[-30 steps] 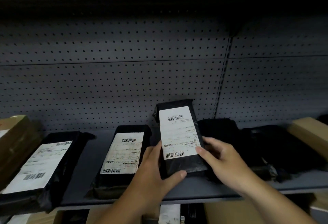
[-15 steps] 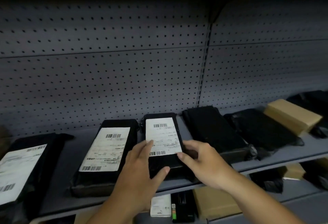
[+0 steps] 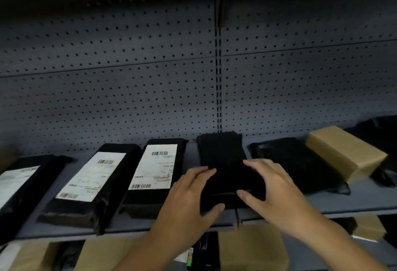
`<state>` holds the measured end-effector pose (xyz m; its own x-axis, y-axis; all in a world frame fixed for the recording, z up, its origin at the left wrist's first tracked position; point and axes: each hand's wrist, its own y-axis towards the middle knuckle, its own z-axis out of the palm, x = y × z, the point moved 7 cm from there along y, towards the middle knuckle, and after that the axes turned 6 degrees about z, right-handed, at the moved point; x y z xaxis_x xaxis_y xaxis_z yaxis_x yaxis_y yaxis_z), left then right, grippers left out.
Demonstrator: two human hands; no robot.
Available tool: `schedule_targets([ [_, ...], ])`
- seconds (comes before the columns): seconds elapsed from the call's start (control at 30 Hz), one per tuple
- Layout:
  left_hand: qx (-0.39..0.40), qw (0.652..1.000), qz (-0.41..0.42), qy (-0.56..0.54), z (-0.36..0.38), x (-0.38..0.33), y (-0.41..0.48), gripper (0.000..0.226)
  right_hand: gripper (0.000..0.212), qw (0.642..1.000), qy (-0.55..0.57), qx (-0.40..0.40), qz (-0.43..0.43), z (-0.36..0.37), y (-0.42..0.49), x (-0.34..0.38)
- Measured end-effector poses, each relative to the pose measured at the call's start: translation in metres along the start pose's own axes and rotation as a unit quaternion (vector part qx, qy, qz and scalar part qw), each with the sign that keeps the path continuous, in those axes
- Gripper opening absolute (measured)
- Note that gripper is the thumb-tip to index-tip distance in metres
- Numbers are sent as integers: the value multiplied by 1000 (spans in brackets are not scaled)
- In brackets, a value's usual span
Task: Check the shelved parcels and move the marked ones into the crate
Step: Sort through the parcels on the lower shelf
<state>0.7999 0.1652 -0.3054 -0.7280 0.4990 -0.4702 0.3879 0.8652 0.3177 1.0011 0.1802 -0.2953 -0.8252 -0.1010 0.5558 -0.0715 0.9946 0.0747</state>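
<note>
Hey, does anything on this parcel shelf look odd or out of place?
The black parcel that the left hand and right hand touch shows no label on top, unlike the labelled parcel beside it on the left. The flat black parcel to its right shows none either.

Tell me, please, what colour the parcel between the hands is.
The parcel is plain black; head view.

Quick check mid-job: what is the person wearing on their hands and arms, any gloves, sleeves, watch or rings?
Nothing worn shows. The left hand and right hand have no gloves or rings. The left forearm and right forearm are uncovered down to the picture's lower edge, with no sleeve, watch or wristband in view.
</note>
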Motion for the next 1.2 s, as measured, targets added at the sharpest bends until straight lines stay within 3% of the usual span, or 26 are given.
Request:
schedule_targets([
  [0.2,-16,995,-79,-57,17,-10,-4,71,77,997,-25,73,-6,8,2,-20],
  [0.47,-21,977,-168,-131,32,-1,-9,93,76,995,35,94,-6,22,5,-30],
  [0.67,-83,982,-132,-106,14,-6,-4,91,76,994,99,33,-35,14,7,-24],
  [0.8,-124,982,-117,-81,-6,-1,2,72,90,995,24,1,-98,1,12,-11],
  [0.93,-162,973,-115,-115,-16,3,0,66,87,990,-3,-44,-136,-2,18,-7],
  [1.13,-211,946,-109,-221,-32,-3,14,82,63,974,133,-45,-178,-47,40,0],
  [1.2,-224,936,-116,-246,-37,2,15,85,64,970,174,-18,-167,-61,46,8],
])
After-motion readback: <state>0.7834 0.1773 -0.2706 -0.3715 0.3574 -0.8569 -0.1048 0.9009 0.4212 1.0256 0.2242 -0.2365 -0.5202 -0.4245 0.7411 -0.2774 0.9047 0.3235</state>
